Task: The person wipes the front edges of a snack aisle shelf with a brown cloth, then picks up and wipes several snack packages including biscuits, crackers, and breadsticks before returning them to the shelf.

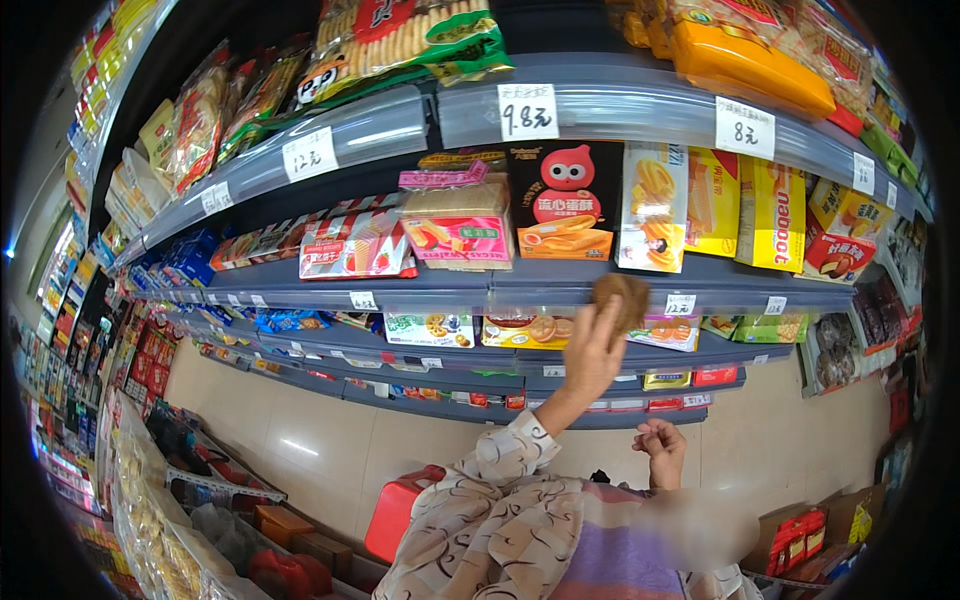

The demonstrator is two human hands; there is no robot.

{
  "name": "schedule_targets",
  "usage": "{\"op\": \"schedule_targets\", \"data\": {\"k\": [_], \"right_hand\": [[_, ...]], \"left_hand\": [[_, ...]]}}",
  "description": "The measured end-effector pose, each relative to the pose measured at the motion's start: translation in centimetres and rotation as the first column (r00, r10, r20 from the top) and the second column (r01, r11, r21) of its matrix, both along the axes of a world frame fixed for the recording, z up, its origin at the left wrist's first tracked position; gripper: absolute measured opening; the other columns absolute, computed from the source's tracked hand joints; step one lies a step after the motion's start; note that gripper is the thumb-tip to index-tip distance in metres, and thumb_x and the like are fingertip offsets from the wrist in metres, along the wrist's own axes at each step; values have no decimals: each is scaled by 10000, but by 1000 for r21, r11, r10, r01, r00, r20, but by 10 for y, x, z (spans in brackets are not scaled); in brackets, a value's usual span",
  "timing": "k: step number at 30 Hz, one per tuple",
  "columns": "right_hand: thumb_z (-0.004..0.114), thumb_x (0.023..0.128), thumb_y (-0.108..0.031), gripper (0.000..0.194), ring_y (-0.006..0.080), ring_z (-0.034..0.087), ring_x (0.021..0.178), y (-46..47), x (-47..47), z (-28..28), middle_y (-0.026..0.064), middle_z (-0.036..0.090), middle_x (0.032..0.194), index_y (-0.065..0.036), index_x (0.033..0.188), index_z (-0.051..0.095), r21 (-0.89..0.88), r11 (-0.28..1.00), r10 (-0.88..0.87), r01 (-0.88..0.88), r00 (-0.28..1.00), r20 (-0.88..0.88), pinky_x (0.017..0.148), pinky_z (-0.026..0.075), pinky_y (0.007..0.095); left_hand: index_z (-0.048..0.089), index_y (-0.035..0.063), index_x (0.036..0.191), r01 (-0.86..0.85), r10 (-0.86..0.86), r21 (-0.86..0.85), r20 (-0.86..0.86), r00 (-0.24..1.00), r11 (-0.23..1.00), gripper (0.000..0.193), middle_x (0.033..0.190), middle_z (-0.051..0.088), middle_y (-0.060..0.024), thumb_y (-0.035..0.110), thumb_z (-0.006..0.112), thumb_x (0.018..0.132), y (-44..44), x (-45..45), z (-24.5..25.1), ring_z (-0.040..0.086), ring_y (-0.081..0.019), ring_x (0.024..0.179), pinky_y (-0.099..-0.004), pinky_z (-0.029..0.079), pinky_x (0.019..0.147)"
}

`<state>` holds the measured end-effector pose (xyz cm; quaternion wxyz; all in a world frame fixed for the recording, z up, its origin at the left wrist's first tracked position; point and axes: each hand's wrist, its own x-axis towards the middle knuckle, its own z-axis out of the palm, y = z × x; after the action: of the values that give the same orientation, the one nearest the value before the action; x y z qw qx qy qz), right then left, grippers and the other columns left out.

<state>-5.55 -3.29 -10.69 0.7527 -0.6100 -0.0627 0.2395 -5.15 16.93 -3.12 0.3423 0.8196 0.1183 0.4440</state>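
My left hand (592,356) holds a brown cloth or pad (622,300), blurred, against the front edge of the middle shelf (547,298). Its fingers lie over the near side of the cloth, so part of the grip is hidden. Just above it stand a black box of pastries with a pink cartoon figure (566,202) and a white biscuit box (651,206). Lower to the right, my right hand (661,450) hangs in front of my body, away from the shelves. Its fingers curl inward, and I see nothing in them.
Bagged snacks (405,37) fill the upper shelf, which has handwritten price tags (528,111). Wafer packs (356,240) and yellow boxes (771,214) line the middle shelf. A red stool-like object (401,510) is beside me on the tiled floor (300,427). Cartons (862,510) stand lower right.
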Motion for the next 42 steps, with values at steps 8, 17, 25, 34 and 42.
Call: {"op": "schedule_targets", "data": {"k": [8, 17, 25, 34, 42], "right_hand": [[509, 823, 22, 164, 166, 599, 699, 14, -5, 11, 122, 624, 874, 45, 976, 561, -20, 995, 94, -95, 994, -50, 642, 523, 294], [507, 827, 29, 164, 161, 603, 688, 27, -13, 6, 108, 629, 857, 39, 980, 565, -37, 984, 172, -176, 982, -82, 620, 526, 283], [511, 831, 23, 154, 160, 604, 688, 37, -26, 4, 102, 630, 851, 31, 973, 570, -57, 979, 190, -195, 978, -81, 622, 525, 285], [520, 848, -42, 155, 150, 590, 662, 43, -41, -2, 99, 623, 833, 38, 971, 570, -67, 987, 134, -144, 982, -136, 618, 511, 283], [625, 831, -168, 179, 65, 478, 523, 30, -51, -14, 2, 539, 594, -23, 731, 591, -132, 989, 54, -63, 996, -73, 466, 382, 225]], "left_hand": [[491, 35, 1251, 210, -208, -19, 93, 974, 977, 570, 1090, 532, -172, 37, 666, 708, 25, -68, 5, 543, -323, 978, -366, 442, 827], [467, -16, 1252, -436, 594, -472, 261, 761, 766, 495, 972, 470, -79, -23, 616, 780, 145, -158, -9, 511, -187, 895, -285, 423, 813], [481, -20, 1239, -260, 396, -441, 250, 884, 859, 496, 968, 477, -69, -7, 629, 767, 130, -125, -18, 522, -164, 878, -289, 445, 788], [543, -10, 1176, 332, -433, -435, -155, 888, 837, 502, 920, 552, -74, 67, 688, 701, 48, -111, -6, 538, -152, 857, -262, 430, 772], [526, -21, 1205, 411, -625, -629, -157, 765, 660, 524, 1030, 561, -62, -8, 690, 708, 20, -109, -10, 559, -148, 958, -258, 445, 828]]}}
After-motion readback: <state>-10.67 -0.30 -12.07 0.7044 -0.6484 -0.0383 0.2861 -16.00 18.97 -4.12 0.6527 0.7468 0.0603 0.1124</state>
